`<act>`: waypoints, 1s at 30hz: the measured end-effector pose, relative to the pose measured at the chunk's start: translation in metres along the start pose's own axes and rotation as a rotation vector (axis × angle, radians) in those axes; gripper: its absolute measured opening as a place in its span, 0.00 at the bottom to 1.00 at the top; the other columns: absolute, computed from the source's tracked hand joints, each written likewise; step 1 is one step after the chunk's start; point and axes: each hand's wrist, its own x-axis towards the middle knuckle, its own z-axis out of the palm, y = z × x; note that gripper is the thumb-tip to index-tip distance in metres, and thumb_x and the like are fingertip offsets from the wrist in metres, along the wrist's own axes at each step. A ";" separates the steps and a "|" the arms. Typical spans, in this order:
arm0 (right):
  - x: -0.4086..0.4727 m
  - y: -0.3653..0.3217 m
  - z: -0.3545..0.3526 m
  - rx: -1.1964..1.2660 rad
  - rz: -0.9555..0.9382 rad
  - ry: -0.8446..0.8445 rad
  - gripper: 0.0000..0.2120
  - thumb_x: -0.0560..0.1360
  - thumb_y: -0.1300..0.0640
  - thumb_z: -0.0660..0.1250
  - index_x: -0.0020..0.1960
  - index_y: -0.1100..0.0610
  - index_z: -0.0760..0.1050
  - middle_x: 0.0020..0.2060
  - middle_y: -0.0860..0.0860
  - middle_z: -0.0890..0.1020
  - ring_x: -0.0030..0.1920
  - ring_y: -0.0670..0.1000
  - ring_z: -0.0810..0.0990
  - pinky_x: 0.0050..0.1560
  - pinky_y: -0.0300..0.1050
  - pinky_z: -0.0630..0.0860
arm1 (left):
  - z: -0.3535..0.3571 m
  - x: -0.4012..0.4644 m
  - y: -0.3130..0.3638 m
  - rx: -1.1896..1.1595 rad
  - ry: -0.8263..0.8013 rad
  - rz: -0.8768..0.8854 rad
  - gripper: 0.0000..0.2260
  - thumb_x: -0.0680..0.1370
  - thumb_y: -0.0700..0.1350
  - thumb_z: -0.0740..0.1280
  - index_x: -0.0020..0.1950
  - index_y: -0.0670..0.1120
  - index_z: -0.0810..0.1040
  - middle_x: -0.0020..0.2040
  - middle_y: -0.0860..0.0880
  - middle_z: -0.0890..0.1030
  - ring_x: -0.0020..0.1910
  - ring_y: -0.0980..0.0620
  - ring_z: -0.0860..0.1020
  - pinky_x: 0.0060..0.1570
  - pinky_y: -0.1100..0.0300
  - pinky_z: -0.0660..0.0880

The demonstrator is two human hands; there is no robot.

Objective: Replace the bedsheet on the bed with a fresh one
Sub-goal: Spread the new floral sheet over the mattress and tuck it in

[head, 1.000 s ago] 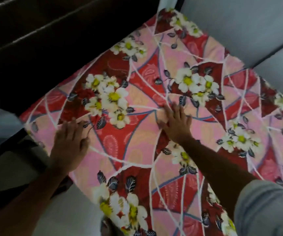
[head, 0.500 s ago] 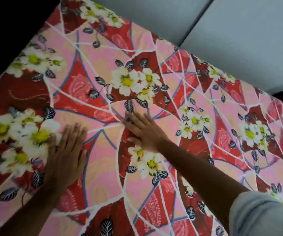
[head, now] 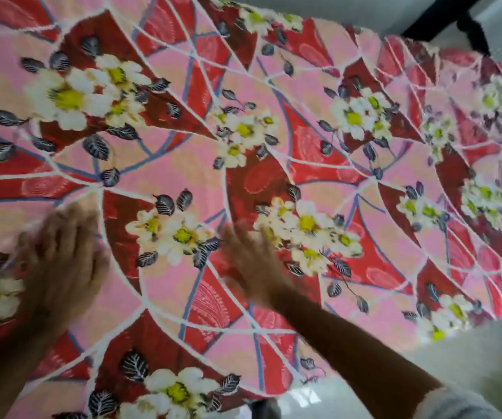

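Note:
A bedsheet (head: 273, 164) in red and pink with white flowers and dark leaves lies spread flat over the bed and fills most of the view. My left hand (head: 62, 261) lies flat on it at the lower left, fingers straight and together, blurred by motion. My right hand (head: 255, 261) presses palm-down on the sheet near the middle, fingers stretched toward a flower cluster, also blurred. Neither hand holds any fabric.
A pale floor (head: 455, 358) shows past the sheet's edge at the lower right. A dark piece of furniture (head: 455, 22) stands at the top right beyond the bed's far end. A grey sleeve (head: 467, 403) covers my right upper arm.
The view has swung to the right along the bed. Both hands have slid rightward across the sheet, staying flat on it, and the bed's far right end has come into sight.

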 end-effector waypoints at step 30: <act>-0.320 0.306 0.107 0.008 -0.503 0.141 0.27 0.84 0.44 0.52 0.80 0.51 0.55 0.80 0.50 0.53 0.80 0.53 0.45 0.78 0.58 0.46 | 0.112 0.021 0.563 0.155 -0.038 0.496 0.31 0.82 0.57 0.49 0.82 0.42 0.56 0.82 0.40 0.56 0.81 0.41 0.55 0.71 0.28 0.52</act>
